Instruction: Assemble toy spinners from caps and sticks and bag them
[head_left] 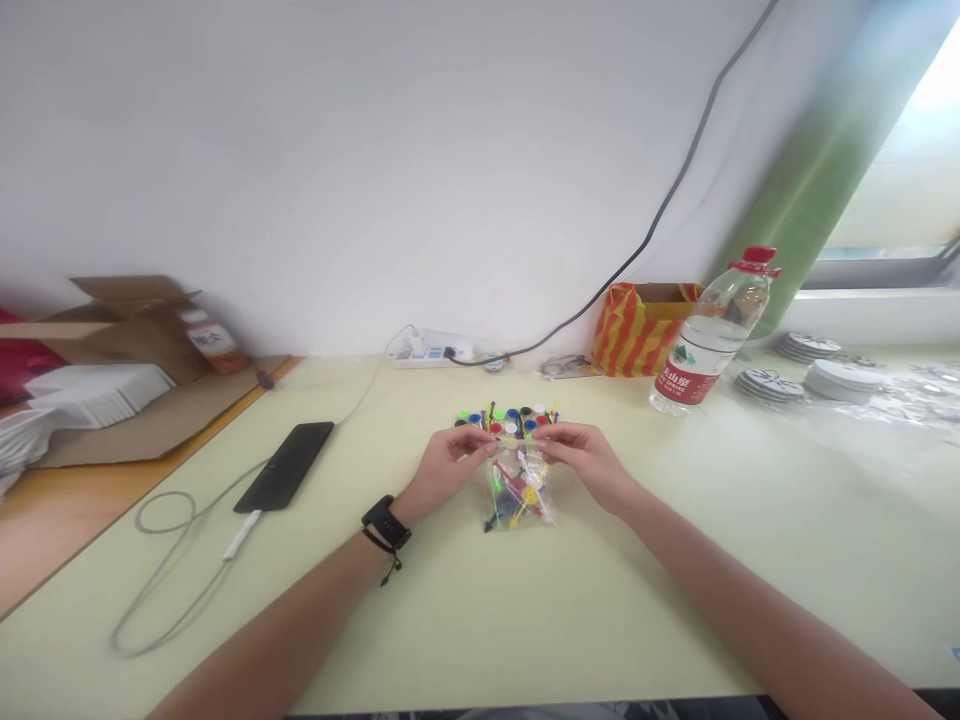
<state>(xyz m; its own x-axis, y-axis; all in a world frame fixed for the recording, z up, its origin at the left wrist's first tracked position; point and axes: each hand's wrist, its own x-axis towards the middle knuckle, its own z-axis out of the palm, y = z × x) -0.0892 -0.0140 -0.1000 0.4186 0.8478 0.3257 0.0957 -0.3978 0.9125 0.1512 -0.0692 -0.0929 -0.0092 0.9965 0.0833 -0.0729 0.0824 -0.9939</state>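
A clear plastic bag with small coloured arrow-shaped pieces and round pieces in it lies near the middle of the table. My left hand pinches the left end of the bag's top edge between thumb and fingers. At the right end of the same edge, my right hand pinches it too. Just behind the bag, several round coloured pieces and arrows are spread in rows, partly hidden by my fingers. A black watch is on my left wrist.
A black phone-like device with a cable lies left. A power strip sits against the wall. To the right stand a striped bag, a large water bottle and stacked discs. An open cardboard box is far left.
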